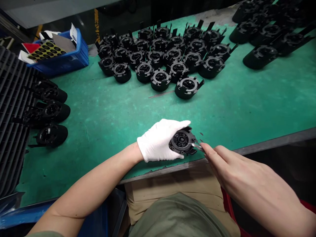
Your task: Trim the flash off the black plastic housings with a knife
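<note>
My left hand, in a white glove, grips a round black plastic part near the front edge of the green table. The part's ribbed face is turned towards me. My bare right hand pinches a small metal blade whose tip touches the part's right rim. A few tiny black shavings lie on the mat beside the part.
Several like black round parts stand in rows at the back middle, more at the back right, three at the left. A blue bin with cards sits back left. A black ribbed tray lines the left edge.
</note>
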`<action>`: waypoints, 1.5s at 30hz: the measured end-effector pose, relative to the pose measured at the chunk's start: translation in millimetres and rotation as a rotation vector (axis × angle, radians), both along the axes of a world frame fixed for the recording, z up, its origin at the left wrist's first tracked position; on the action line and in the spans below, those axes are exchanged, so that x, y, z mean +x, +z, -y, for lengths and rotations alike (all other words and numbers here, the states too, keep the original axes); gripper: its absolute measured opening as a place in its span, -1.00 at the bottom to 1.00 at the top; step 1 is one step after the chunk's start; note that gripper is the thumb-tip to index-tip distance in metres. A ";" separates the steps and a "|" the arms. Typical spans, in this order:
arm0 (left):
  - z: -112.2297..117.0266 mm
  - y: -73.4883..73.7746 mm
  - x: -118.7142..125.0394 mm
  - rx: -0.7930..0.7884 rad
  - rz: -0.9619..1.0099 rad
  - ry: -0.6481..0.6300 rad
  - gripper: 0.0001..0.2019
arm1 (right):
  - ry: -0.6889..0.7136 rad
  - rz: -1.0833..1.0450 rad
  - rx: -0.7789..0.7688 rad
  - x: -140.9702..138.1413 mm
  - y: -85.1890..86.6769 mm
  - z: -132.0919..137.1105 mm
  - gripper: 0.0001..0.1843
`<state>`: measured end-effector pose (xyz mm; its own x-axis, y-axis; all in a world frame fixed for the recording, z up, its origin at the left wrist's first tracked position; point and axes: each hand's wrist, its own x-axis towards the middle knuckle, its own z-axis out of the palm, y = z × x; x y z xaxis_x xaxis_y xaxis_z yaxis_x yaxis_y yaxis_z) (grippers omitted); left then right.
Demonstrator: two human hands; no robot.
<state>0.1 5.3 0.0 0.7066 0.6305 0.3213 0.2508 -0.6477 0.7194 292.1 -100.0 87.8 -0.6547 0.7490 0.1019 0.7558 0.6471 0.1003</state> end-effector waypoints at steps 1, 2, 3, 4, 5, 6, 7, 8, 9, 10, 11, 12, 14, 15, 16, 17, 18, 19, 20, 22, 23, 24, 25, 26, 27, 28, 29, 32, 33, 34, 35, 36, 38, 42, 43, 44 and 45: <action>0.0 -0.1 0.2 0.000 -0.001 0.002 0.08 | 0.013 0.002 0.007 -0.8 1.6 0.3 -0.24; 0.0 -0.3 0.5 -0.002 -0.002 0.004 0.07 | 0.024 0.009 0.009 -1.1 2.5 0.4 -0.24; 0.0 -0.5 0.7 -0.003 -0.001 0.005 0.06 | 0.035 0.015 0.014 -0.9 2.9 0.4 -0.25; 0.0 -0.8 1.0 -0.003 0.003 0.005 0.06 | 0.041 0.024 0.017 -0.3 2.9 0.1 -0.25; 0.0 -1.2 1.1 -0.002 0.009 0.005 0.05 | 0.052 0.030 0.019 0.6 2.7 -0.6 -0.26; 0.1 -1.5 1.3 -0.002 0.014 0.005 0.05 | 0.062 0.029 0.022 1.6 2.5 -1.6 -0.26; 0.1 -1.8 1.3 -0.004 0.014 0.005 0.05 | 0.065 0.021 0.020 2.7 2.3 -3.0 -0.24; 0.2 -2.2 1.3 -0.009 0.010 0.006 0.06 | 0.069 0.011 0.013 3.9 2.0 -4.8 -0.22; 0.3 -2.7 1.3 -0.016 0.002 0.005 0.07 | 0.071 0.000 0.004 4.9 1.8 -6.6 -0.21; 0.4 -3.3 1.2 -0.021 -0.002 0.005 0.08 | 0.065 -0.008 -0.005 5.8 1.4 -8.4 -0.20; 0.5 -3.9 1.0 -0.020 0.000 0.006 0.08 | 0.055 -0.014 -0.010 6.5 0.9 -9.9 -0.22; 0.5 -4.4 0.9 -0.015 0.007 0.006 0.09 | 0.039 -0.017 -0.010 7.1 0.1 -11.0 -0.26; 0.5 -5.0 0.5 0.006 0.030 0.004 0.09 | 0.014 -0.028 -0.003 7.7 -1.9 -11.6 -0.34; 0.4 -4.8 0.3 0.014 0.035 0.001 0.09 | 0.004 -0.037 -0.003 7.7 -2.9 -10.9 -0.35; 0.3 -4.4 0.2 0.017 0.033 0.000 0.08 | -0.004 -0.043 -0.011 7.5 -3.7 -9.7 -0.34; 0.3 -3.7 0.3 0.017 0.026 -0.003 0.08 | -0.011 -0.047 -0.018 7.1 -4.1 -8.0 -0.30; 0.4 -2.9 0.4 0.015 0.019 -0.003 0.08 | -0.014 -0.047 -0.022 6.5 -4.2 -5.9 -0.24; 0.5 -2.2 0.6 0.011 0.012 -0.001 0.08 | -0.008 -0.042 -0.024 5.7 -3.9 -3.6 -0.19; 0.6 -1.8 0.8 0.006 0.006 0.002 0.08 | 0.001 -0.035 -0.020 4.7 -3.3 -1.2 -0.14; 0.8 -2.0 1.4 -0.003 0.002 0.008 0.08 | 0.012 -0.014 -0.019 2.4 -2.1 2.7 -0.09; 0.8 -2.5 1.6 -0.008 0.000 0.009 0.08 | 0.012 -0.007 -0.022 1.5 -1.8 3.7 -0.08; 0.7 -3.2 1.8 -0.012 -0.003 0.011 0.08 | 0.013 -0.001 -0.031 1.0 -1.8 3.7 -0.08; 0.5 -4.0 1.8 -0.013 -0.004 0.013 0.07 | 0.013 0.000 -0.041 1.1 -2.3 2.6 -0.09; 0.2 -4.5 1.8 -0.012 -0.003 0.014 0.07 | 0.021 -0.007 -0.050 1.9 -3.1 0.4 -0.12; -0.1 -4.6 1.7 -0.012 -0.001 0.015 0.08 | 0.032 -0.023 -0.062 3.6 -4.2 -2.6 -0.20; -0.4 -4.3 1.7 -0.015 -0.002 0.013 0.10 | 0.034 -0.051 -0.080 6.0 -5.4 -6.0 -0.29; -0.4 -3.5 1.9 -0.018 -0.002 0.005 0.11 | 0.025 -0.094 -0.104 9.0 -6.5 -9.3 -0.40; 1.5 1.7 3.6 -0.016 -0.040 0.037 0.10 | -0.077 -0.280 -0.158 18.3 -8.2 -13.3 -0.59; 2.9 3.9 4.4 -0.007 -0.060 0.086 0.09 | -0.123 -0.330 -0.153 20.3 -8.4 -11.5 -0.58; 4.6 6.1 5.2 0.003 -0.085 0.148 0.08 | -0.154 -0.368 -0.137 21.3 -8.8 -8.2 -0.56; 6.3 8.1 5.9 0.008 -0.111 0.209 0.08 | -0.171 -0.392 -0.125 21.1 -9.5 -3.6 -0.54; 8.0 9.6 6.5 0.007 -0.133 0.251 0.09 | -0.172 -0.402 -0.128 19.8 -10.8 1.6 -0.52; 10.7 10.3 7.4 -0.015 -0.146 0.254 0.11 | -0.137 -0.406 -0.152 15.0 -15.5 11.5 -0.51; 12.8 -0.4 10.2 -0.062 -0.062 0.205 0.13 | -0.120 -0.368 -0.124 7.3 -26.9 18.7 -0.54; 12.6 -4.8 11.1 -0.057 -0.040 0.210 0.15 | -0.122 -0.365 -0.108 7.3 -28.6 18.4 -0.55; 12.3 -9.0 12.1 -0.049 -0.017 0.217 0.18 | -0.123 -0.366 -0.103 8.0 -29.4 17.9 -0.54; 11.9 -12.6 12.8 -0.044 0.008 0.223 0.20 | -0.127 -0.367 -0.110 9.1 -29.5 17.7 -0.52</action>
<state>12.9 -6.6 -12.7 0.5455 0.7845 0.2950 0.3789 -0.5448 0.7481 301.2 -117.7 58.3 -0.4916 0.8408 0.2265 0.8030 0.5384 -0.2556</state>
